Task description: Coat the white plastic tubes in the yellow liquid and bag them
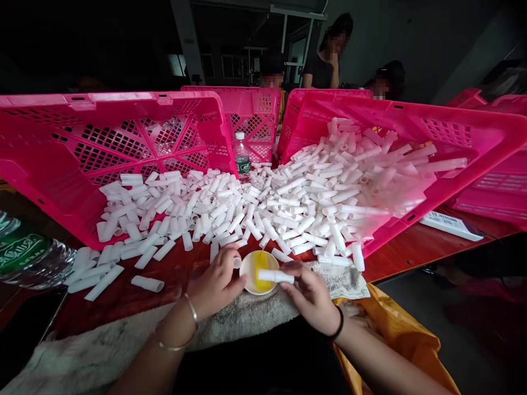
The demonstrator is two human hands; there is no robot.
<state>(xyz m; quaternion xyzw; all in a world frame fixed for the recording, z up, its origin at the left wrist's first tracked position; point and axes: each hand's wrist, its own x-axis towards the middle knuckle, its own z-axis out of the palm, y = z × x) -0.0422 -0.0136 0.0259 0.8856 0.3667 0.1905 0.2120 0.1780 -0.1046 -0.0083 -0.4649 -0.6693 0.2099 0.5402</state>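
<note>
My right hand (310,293) pinches one end of a white plastic tube (272,276), which lies level over a small round white dish (247,267). A yellow piece (261,260), perhaps a sponge, sits in the dish. To the left of the dish, my left hand (220,280) is closed round another short white tube (237,263), of which only the round end shows. Just beyond both hands, a big heap of similar white tubes (247,211) covers the red table (177,263). A pale cloth (251,315) lies beneath the hands and dish.
Two pink crates, one on the left (148,99) and one on the right (465,123), lie tipped with tubes spilling out. A small water bottle (242,159) stands between them; a larger bottle (33,255) is at left. A yellow bag (395,323) hangs at right. Other people (325,66) are behind.
</note>
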